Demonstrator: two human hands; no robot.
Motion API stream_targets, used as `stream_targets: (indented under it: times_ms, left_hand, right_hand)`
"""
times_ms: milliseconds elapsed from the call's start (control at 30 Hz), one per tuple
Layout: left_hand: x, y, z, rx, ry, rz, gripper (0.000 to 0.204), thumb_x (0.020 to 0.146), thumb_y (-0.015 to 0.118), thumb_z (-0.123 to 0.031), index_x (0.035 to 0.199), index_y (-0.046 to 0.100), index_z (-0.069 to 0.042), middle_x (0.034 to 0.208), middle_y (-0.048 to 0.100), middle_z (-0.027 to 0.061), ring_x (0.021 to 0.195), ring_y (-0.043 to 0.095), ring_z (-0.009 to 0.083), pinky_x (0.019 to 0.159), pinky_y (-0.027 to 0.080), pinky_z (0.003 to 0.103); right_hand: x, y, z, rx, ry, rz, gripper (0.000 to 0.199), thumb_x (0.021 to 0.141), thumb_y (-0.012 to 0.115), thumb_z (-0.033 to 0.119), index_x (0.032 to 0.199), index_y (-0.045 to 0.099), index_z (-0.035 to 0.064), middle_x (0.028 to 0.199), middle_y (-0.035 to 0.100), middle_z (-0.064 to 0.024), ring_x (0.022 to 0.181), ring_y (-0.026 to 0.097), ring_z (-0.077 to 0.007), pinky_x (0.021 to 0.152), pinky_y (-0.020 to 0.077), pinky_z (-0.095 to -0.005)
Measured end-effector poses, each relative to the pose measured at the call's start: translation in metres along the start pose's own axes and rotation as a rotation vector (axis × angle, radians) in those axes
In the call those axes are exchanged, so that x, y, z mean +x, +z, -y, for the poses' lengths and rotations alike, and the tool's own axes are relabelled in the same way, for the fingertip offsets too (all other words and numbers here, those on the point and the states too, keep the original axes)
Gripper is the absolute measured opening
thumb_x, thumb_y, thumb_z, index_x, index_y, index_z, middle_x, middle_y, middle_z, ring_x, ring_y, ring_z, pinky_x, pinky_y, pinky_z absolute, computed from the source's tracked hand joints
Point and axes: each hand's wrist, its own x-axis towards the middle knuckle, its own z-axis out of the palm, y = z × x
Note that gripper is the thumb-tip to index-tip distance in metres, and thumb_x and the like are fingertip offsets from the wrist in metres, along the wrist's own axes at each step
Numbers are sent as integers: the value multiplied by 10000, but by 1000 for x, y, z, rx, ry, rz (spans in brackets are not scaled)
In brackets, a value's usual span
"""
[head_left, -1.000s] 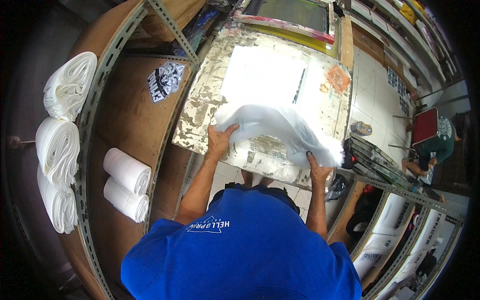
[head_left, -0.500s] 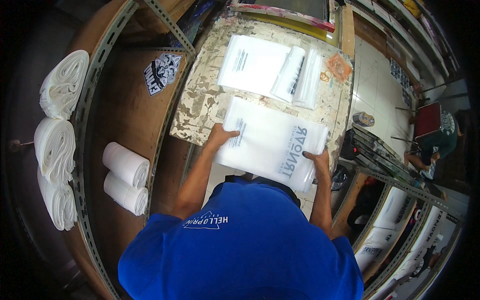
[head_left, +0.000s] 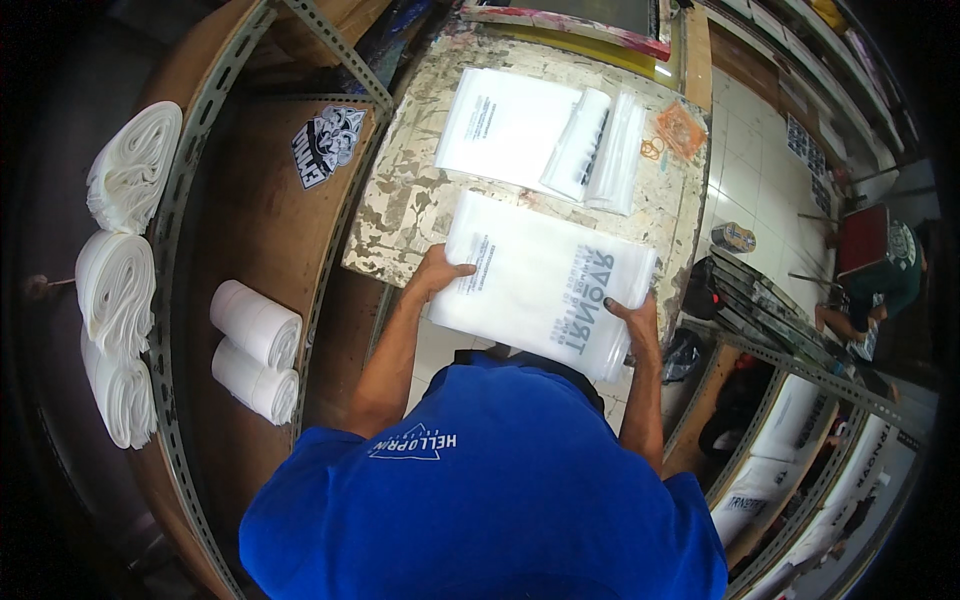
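Note:
A stack of translucent white plastic bags (head_left: 525, 265) with dark print lies across the near edge of the table (head_left: 400, 215), its near side jutting past the edge. My left hand (head_left: 436, 274) grips its left side, thumb on top and fingers hidden beneath. On the right side my right hand (head_left: 641, 324) holds it the same way, its thumb beside the large print. Behind it rests another white stack of bags (head_left: 510, 125), with a rolled printed bag (head_left: 577, 150) and folded clear plastic (head_left: 616, 160) along its right side.
Rubber bands (head_left: 652, 148) and an orange packet (head_left: 682, 130) lie at the table's right. A framed screen (head_left: 575, 30) stands at the far edge. White rolls (head_left: 256, 325) sit on the left shelf. Far right, a person (head_left: 890, 265) bends beside a red chair.
Both hands keep their hold in nearly the same place. The large print near my right hand now looks doubled, with added faint lines, as if the layers shifted slightly.

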Motion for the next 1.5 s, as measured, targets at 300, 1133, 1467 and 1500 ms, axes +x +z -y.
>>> stream_targets:
  times_ms: [300, 1133, 1467, 1500]
  left_hand:
    - [-3, -1, -6, 98, 51, 5, 444, 740, 788, -42, 1147, 649, 67, 1006, 723, 195, 832, 713, 237, 753, 564, 341]
    - [103, -99, -144, -85, 235, 12, 458, 717, 766, 54, 1157, 640, 74, 1049, 711, 190, 908, 701, 253, 806, 556, 343]
    - [221, -124, -170, -74, 191, 28, 473, 733, 765, 36, 1175, 610, 100, 1093, 697, 219, 919, 704, 284, 813, 554, 370]
    - [226, -124, -171, -84, 170, 31, 473, 733, 765, 40, 1176, 610, 99, 1094, 696, 218, 920, 704, 282, 810, 557, 373]
  right_hand:
    - [-9, -9, 1, -57, -73, 26, 690, 653, 770, -45, 1277, 475, -42, 1101, 656, -182, 915, 674, -258, 809, 561, -355]
    - [78, 63, 186, -54, -290, 2, 579, 663, 682, -110, 1216, 515, -76, 1033, 675, -195, 814, 699, -263, 729, 589, -356]
    - [185, 86, 229, -74, -262, -16, 534, 663, 708, -88, 1171, 546, -61, 959, 688, -185, 729, 696, -259, 644, 597, -374]
    - [193, 86, 228, -87, -250, -16, 530, 662, 710, -86, 1167, 550, -64, 955, 689, -182, 729, 696, -257, 645, 597, -373]
